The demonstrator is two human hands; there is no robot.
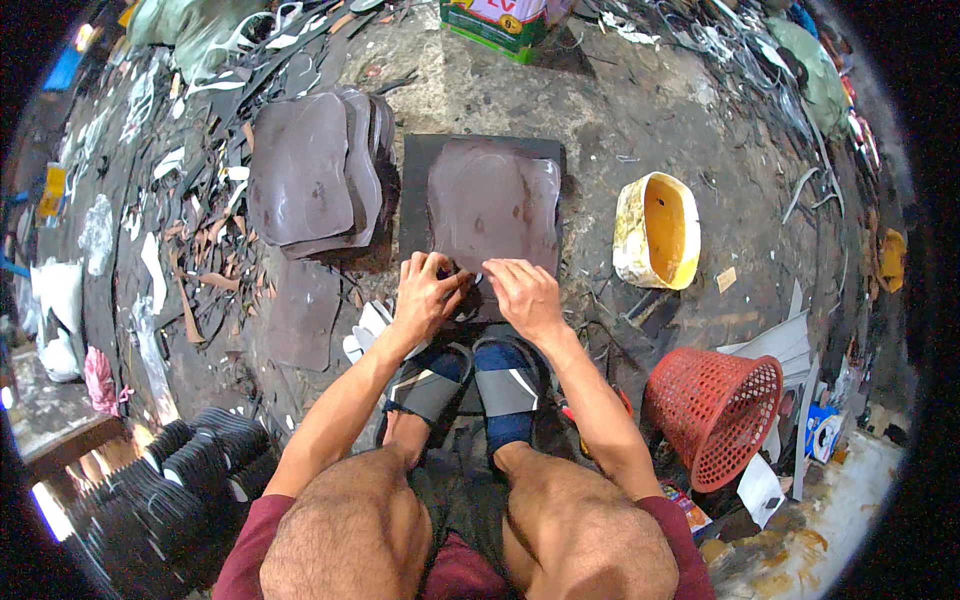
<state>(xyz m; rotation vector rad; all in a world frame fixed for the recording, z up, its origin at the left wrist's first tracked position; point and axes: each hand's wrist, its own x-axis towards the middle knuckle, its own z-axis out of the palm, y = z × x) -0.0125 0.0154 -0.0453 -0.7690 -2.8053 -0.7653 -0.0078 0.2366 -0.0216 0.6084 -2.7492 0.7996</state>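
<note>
A brown, roughly square sheet [495, 205] with a scalloped edge lies on a black board [418, 200] in front of my feet. Both hands meet at its near edge. My left hand [430, 292] is closed, with thumb and fingertips pinched around something small and dark that I cannot make out. Beside it, my right hand [527, 298] has its fingers bent and drawn together, tips at the same edge; what they grip is hidden. To the left of the board stands a stack of similar brown sheets [300, 170].
A cut-open yellowish container [632, 230] stands right of the board. A red perforated basket [690, 395] lies tipped nearer me. Stacked dark soles [190, 470] sit at lower left. Scraps [205, 220] litter the left floor; a green-and-white tin [500, 35] stands at the far side.
</note>
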